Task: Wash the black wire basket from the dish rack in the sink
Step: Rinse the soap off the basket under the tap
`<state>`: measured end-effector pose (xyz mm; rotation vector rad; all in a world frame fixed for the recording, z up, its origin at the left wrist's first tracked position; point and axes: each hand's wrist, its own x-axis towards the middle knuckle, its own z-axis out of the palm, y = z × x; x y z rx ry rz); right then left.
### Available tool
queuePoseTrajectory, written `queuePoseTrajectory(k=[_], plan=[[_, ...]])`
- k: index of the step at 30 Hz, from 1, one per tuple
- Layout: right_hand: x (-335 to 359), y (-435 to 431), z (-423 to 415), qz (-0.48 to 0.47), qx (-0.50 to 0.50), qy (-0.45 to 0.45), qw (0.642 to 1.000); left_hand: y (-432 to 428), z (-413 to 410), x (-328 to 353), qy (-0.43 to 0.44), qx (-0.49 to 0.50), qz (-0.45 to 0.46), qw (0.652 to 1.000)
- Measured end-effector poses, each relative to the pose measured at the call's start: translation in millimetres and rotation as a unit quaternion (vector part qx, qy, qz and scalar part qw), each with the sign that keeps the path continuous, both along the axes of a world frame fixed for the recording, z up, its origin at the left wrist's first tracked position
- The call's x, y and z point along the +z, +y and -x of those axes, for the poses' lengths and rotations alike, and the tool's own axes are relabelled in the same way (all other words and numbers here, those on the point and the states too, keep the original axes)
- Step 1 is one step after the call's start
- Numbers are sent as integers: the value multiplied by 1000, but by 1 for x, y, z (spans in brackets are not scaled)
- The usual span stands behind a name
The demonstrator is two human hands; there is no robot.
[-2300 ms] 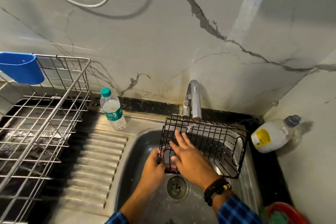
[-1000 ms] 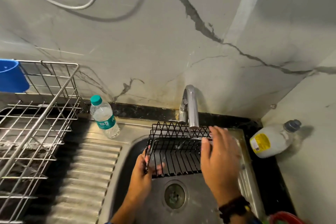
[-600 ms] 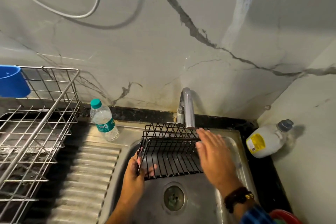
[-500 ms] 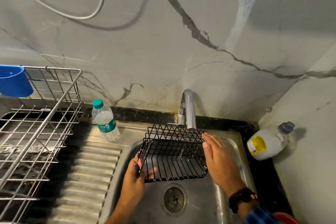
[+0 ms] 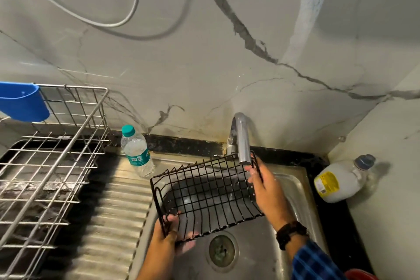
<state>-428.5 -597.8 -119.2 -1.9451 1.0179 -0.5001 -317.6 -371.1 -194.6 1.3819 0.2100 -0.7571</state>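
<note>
Blue checked sleeve, black beaded wristband above right hand.

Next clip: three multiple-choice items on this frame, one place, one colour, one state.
1. The water bottle stands: A in the sink; B on the draining board; C in the dish rack.
2. Its cap is: A teal; B red; C black.
3. The black wire basket is: A lying in the sink; B on the rack; C held by both hands.
Key: B, it stands on the ribbed board; A, the cap shows teal; C, the left hand and right hand grip its ends.
</note>
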Motion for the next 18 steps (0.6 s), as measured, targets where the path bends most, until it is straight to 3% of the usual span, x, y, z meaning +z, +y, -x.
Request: queuePoseTrajectory(k=[2, 4, 7, 12, 14, 16, 18], plan=[[4, -4, -3, 43, -1, 29, 999, 9, 5, -1, -34, -43, -64, 996], [7, -6, -5, 64, -4, 62, 996, 21, 4, -3, -144, -113, -132, 974], [5, 0, -4, 2, -19, 86, 996, 33, -6, 17, -272, -188, -197, 923], [1, 5, 0, -228, -29, 104, 968, 33, -24, 71, -188, -183, -140, 955], [4, 3, 1, -227, -10, 120, 966, 25, -33, 81, -169, -178, -163, 955], [14, 3, 4, -147, 18, 157, 977, 22, -39, 88, -151, -149, -180, 961], [26, 9, 6, -121, 58, 131, 982, 20, -41, 94, -161, -114, -187, 962]])
